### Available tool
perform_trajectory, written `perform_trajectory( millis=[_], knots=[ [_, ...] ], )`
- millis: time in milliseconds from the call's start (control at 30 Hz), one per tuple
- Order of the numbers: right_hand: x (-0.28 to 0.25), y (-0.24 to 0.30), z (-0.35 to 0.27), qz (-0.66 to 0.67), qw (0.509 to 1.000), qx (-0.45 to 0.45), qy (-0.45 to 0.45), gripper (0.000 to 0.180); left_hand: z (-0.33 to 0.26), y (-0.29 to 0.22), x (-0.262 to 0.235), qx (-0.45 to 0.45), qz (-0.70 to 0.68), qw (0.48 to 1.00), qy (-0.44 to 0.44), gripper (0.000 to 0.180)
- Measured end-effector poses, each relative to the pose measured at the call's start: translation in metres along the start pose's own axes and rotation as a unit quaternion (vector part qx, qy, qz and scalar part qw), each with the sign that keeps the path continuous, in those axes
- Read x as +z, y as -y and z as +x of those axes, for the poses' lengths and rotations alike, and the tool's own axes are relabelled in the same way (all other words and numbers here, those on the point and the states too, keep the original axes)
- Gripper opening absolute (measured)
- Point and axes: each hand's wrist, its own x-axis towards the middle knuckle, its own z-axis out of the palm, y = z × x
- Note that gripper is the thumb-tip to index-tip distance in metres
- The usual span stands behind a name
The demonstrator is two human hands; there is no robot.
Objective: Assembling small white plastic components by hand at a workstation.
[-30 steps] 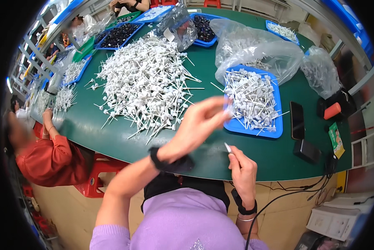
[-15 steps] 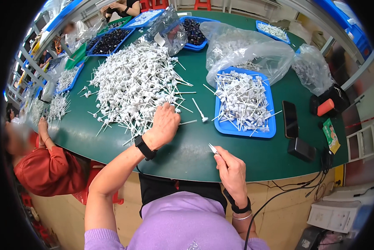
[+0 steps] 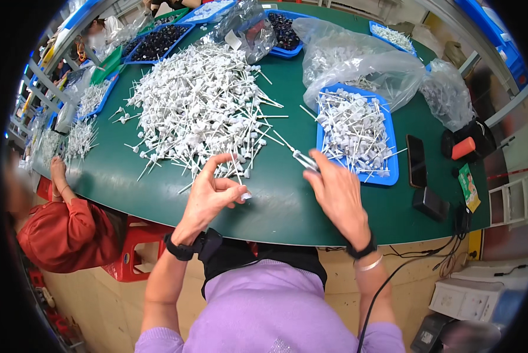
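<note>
My left hand (image 3: 202, 203) is in front of the big pile of white plastic parts (image 3: 199, 106). Its thumb and fingers are closed on one white part (image 3: 246, 196), whose thin stem points up and away. My right hand (image 3: 340, 197) grips a small silver tool with a pointed tip, like tweezers (image 3: 306, 160). Its tip is at a single thin-stemmed white part (image 3: 283, 140) lying on the table, and whether they touch I cannot tell. A blue tray (image 3: 387, 178) heaped with similar white parts stands just beyond my right hand.
Clear plastic bags (image 3: 387, 76) lie behind the tray. At right are a phone (image 3: 415, 160), a black box (image 3: 431, 203) and a cable (image 3: 387, 282). Dark pieces fill a blue tray (image 3: 158, 44) at the back. A person in a red top (image 3: 70, 235) sits at left.
My left hand has come back from the pile's edge and now holds a white part. My right hand has moved forward with the tool, to the single part on the table.
</note>
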Motion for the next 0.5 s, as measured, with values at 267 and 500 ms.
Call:
perform_trajectory(
  millis=[267, 500],
  knots=[
    [0.056, -0.021, 0.069, -0.182, 0.978, -0.096, 0.036, 0.014, -0.019, 0.022, -0.002, -0.049, -0.166, 0.985, 0.016, 0.056],
    [0.059, -0.027, 0.069, -0.206, 0.973, -0.093, 0.04, 0.006, -0.028, 0.034, -0.009, -0.103, -0.361, 0.925, 0.053, 0.039]
  ],
)
